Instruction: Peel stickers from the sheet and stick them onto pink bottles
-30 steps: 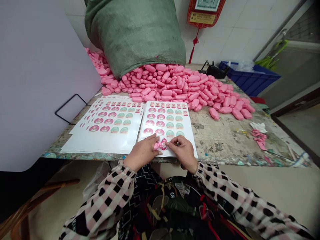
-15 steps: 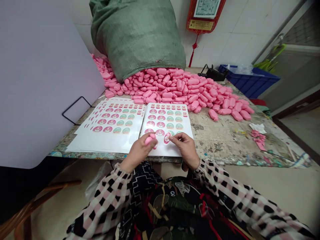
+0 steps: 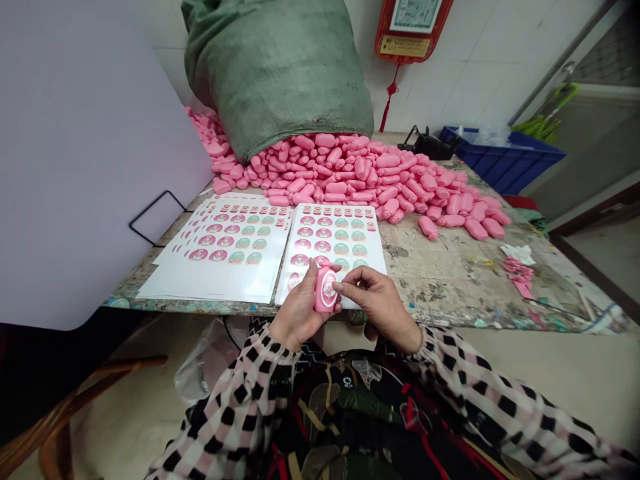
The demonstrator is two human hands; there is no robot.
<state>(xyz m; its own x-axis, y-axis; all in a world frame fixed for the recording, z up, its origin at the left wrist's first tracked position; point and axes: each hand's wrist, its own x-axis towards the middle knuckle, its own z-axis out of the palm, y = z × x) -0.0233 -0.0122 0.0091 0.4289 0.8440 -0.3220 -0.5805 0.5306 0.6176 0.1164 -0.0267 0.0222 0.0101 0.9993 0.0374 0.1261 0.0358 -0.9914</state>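
While the two bare hands meet near the table's front edge, I note, item by item, what lies before me. One pink bottle (image 3: 320, 295), small, tilted in the left hand (image 3: 300, 308): thumb along its left side, fingers curled behind and around to its right, closed on it. One oval label (image 3: 329, 288), pink and white, on the bottle's upward face. The right hand (image 3: 384, 301): thumb and forefinger narrowed to a pinch at the label's right edge; remaining fingers bent.

Beneath and behind the hands, one sheet of labels (image 3: 333, 223), pink and green. Beside it, to the left, one fanned stack of similar sheets (image 3: 225, 281). Beyond both, a heap of pink bottles (image 3: 350, 175), at the mouth of a green sack (image 3: 285, 70). Supporting all, one worn, paint-marked table (image 3: 440, 267). On its right part, one crumpled white piece (image 3: 519, 254) and pink scraps (image 3: 519, 272). At the far right, one blue bin (image 3: 505, 165). On the tiled wall, one red hanging (image 3: 411, 33) with a tassel.
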